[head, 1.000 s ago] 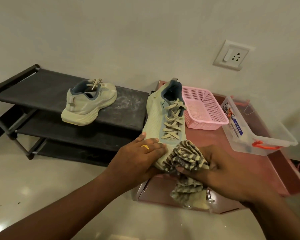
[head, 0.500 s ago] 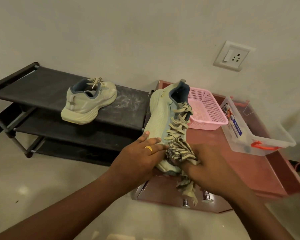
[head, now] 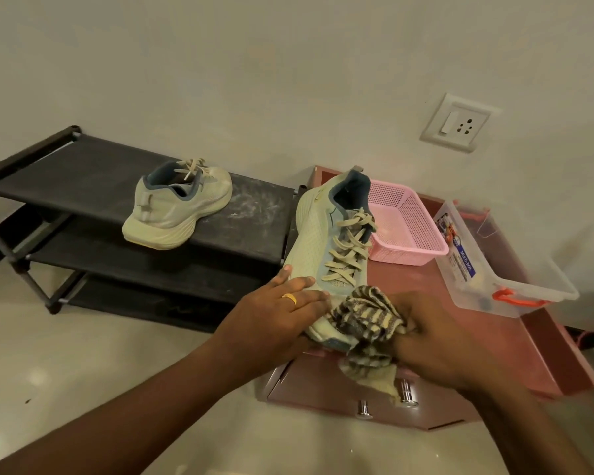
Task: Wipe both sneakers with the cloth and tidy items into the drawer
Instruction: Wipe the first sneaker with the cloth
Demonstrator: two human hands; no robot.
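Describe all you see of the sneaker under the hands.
The sneaker is pale green mesh with a blue-grey collar and beige laces. It lies tilted on the pink cabinet, toe toward the person, heel near the pink basket. The left hand rests on its forefoot; the right hand presses a striped cloth on its toe.

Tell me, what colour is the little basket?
The basket is pink; the head view shows it.
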